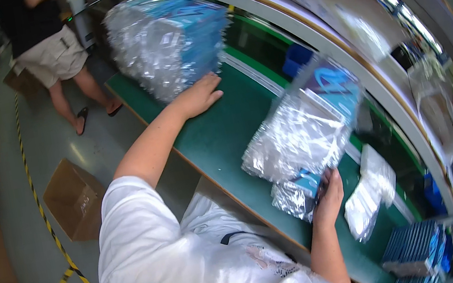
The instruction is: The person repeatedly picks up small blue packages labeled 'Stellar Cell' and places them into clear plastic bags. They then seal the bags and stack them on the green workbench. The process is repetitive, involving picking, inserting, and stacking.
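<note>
A big stack of blue boxes in clear plastic wrap (pixel 162 44) stands at the far left end of the green table. My left hand (pixel 201 96) lies against its near lower side, fingers stretched out. To the right, a smaller stack of plastic-wrapped blue boxes (pixel 302 129) rests on the tabletop. Just below it is a small plastic-wrapped blue packet (pixel 298 194). My right hand (pixel 329 199) grips this packet at its right side, with the fingers partly hidden behind it. Crumpled clear plastic bags (pixel 370 192) lie right of that hand.
The green table (pixel 209 144) runs diagonally beneath a shelf (pixel 303 26). A pile of flat blue boxes (pixel 412 251) sits at the near right. A blue bin (pixel 297 59) stands behind. On the floor are an open carton (pixel 74 200) and striped tape; another person (pixel 47 51) stands far left.
</note>
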Available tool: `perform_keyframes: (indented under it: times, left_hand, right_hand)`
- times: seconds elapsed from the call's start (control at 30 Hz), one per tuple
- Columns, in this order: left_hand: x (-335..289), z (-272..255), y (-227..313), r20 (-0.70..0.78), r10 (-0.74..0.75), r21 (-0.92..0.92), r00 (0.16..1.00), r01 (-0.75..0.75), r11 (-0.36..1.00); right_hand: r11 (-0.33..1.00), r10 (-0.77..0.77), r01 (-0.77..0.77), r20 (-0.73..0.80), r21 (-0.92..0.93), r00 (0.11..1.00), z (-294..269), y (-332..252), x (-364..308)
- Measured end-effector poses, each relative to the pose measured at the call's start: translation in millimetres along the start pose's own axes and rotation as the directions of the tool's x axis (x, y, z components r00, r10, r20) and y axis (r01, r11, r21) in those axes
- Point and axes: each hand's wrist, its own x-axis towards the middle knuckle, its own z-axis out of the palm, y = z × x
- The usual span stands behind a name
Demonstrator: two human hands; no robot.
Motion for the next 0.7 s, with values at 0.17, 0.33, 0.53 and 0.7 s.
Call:
perform_keyframes:
  times: [0.17,0.33,0.53,0.7]
  left_hand:
    - [-18,4,39,-0.084,-0.113,-0.39,0.99,0.072,0.918]
    - [-50,23,128,0.215,-0.427,-0.972,0.879,0.233,-0.01]
    - [-62,60,139,0.069,-0.337,-0.993,0.939,0.032,-0.116]
    - [-61,54,142,0.06,-0.314,-0.998,0.947,0.047,-0.05]
  right_hand:
    - [0.959,-0.204,0.174,-0.12,-0.225,0.972,4,-1,-5]
    - [0.952,-0.158,0.156,0.014,-0.263,0.987,13,5,-5]
    - [0.942,-0.233,0.225,-0.002,-0.248,0.972,39,14,-9]
    - [0.949,-0.242,0.227,-0.04,-0.22,0.97,48,17,-2]
